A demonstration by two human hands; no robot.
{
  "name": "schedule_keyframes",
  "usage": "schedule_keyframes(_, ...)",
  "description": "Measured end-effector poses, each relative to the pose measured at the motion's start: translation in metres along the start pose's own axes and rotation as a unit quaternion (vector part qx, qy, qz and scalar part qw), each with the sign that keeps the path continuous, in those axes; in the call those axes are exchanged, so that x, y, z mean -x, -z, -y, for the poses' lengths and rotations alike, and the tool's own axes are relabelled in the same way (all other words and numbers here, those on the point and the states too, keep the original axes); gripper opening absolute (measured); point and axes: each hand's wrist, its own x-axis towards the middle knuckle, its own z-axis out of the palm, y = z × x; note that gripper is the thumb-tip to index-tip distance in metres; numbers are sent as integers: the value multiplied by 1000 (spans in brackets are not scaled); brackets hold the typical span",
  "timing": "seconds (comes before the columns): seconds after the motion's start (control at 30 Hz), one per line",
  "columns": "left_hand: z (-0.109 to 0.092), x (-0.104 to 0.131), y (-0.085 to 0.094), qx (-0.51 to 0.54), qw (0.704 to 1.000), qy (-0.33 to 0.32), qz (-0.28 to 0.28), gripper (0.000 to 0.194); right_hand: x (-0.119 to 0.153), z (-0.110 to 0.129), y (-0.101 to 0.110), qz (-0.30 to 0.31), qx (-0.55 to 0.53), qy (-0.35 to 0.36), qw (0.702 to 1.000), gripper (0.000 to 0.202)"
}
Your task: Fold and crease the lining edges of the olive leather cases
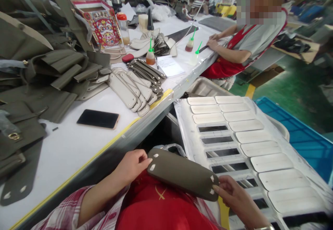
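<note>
Red apron (145, 209) is under the olive panel (182, 172), whose opposite ends left hand (134, 164) and right hand (234, 192) each hold with closed grip, probably for keeping it flat, near the yellow-taped edge of the worktop (65, 146).

No wording can be read with certainty. Well beyond the left hand (135, 164), the red festive box (104, 28) carries a line of Chinese characters, too small to make out. Nearer that hand, the white paper sheet (170, 66) bears faint, illegible lines. Between both hands, the red apron (156, 205) shows a yellow mark, not readable as a letter.
</note>
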Motion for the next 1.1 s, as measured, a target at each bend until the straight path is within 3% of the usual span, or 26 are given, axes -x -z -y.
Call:
schedule_keyframes(0.1, 1, 1, 2, 2, 1000, 3, 4, 27, 3, 1, 8, -30, 48, 28, 998, 44)
schedule_keyframes(0.17, 1, 2, 1, 10, 1000, 5, 7, 27, 8, 12, 9, -81, 116, 62, 988, 51)
schedule_keyframes(0.27, 2, 3, -1, 22, 1000, 3, 5, 26, 15, 47, -15, -168, 229, 191, 940, 52)
schedule_keyframes(0.33, 3, 3, -4, 24, 1000, -3, -1, 26, 13, 78, -46, -138, 281, 303, 900, 59)
schedule_keyframes(0.4, 6, 2, -5, 30, 1000, -6, -6, 22, 6, 105, -82, -56, 306, 396, 864, 76)
schedule_keyframes(0.47, 10, -1, -6, 43, 999, -5, -8, 16, -6, 123, -111, -12, 315, 445, 838, 88)
schedule_keyframes(0.53, 15, -5, -5, 67, 998, -4, 3, 17, -16, 130, -129, 3, 323, 448, 834, 88)
schedule_keyframes(0.6, 20, -11, -3, 117, 992, 4, 48, 21, -22, 130, -138, 5, 327, 437, 838, 82)
schedule_keyframes(0.73, 30, -25, 2, 260, 947, 18, 188, 26, -25, 127, -142, -7, 323, 431, 842, 73)
schedule_keyframes(0.87, 34, -36, 8, 277, 928, 5, 248, 27, -24, 128, -144, -18, 321, 437, 840, 71)
schedule_keyframes(1.0, 32, -39, 13, 249, 928, 0, 276, 28, -23, 129, -145, -13, 324, 433, 841, 74)
schedule_keyframes(1.1, 31, -36, 14, 200, 951, -20, 237, 26, -22, 129, -144, -8, 325, 427, 844, 75)
